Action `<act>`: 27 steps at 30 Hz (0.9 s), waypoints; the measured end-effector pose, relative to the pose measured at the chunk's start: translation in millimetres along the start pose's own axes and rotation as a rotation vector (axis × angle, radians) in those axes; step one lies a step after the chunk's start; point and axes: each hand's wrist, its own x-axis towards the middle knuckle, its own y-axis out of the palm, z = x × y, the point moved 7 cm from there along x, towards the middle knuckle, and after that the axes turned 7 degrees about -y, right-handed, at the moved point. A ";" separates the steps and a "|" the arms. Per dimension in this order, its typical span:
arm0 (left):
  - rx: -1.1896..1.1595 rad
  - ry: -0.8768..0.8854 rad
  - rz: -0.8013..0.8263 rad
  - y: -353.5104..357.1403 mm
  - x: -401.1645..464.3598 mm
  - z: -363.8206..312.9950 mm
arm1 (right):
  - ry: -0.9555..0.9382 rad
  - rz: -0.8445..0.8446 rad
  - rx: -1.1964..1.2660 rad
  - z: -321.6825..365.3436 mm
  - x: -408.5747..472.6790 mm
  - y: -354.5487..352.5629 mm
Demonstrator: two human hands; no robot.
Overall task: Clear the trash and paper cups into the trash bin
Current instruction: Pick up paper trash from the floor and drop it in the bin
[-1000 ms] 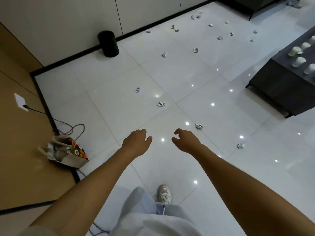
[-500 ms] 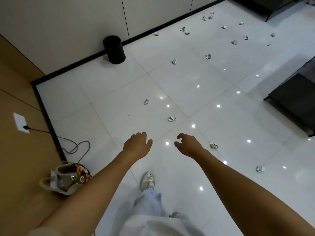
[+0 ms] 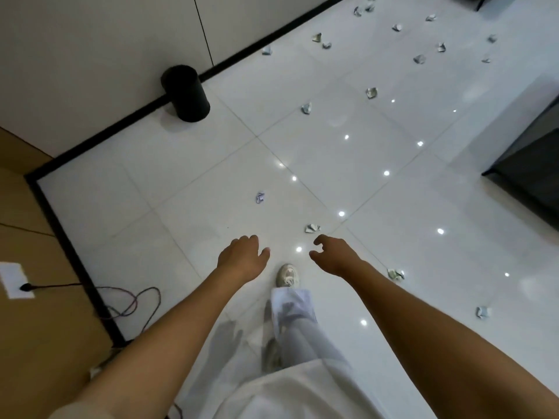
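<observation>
A black cylindrical trash bin [image 3: 186, 92] stands against the white wall at the upper left. Several crumpled paper scraps lie scattered over the glossy white tile floor. The nearest scrap [image 3: 312, 228] sits just beyond my right hand [image 3: 334, 256]. Another scrap [image 3: 259, 197] lies further ahead, and one scrap [image 3: 395, 274] lies beside my right forearm. My left hand [image 3: 243, 258] hangs in front of me with loose fingers and holds nothing. My right hand's fingers are loosely curled and empty. No paper cups show.
A dark low table [image 3: 532, 164] juts in at the right edge. Cables [image 3: 133, 300] run from a wall socket [image 3: 13, 281] along the wooden panel on the left. My shoe [image 3: 287, 275] and pale trouser leg are between my arms.
I have stepped forward, so the bin and scraps sit closer and lower in view. The bag on the left has dropped out of sight. Both hands stay empty.
</observation>
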 end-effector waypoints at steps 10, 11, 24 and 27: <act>0.061 0.032 0.001 -85.3 148.1 -35.2 | 0.085 -0.038 0.083 16.1 130.3 -74.9; 0.071 0.041 0.009 -91.2 160.3 -36.9 | 0.094 -0.041 0.089 18.4 139.3 -79.0; 0.326 0.340 0.127 -126.0 309.3 -47.8 | 0.383 -0.167 0.374 32.7 234.2 -69.4; 0.423 0.425 0.112 -124.4 341.8 -44.6 | 0.460 -0.222 0.452 31.7 254.1 -53.1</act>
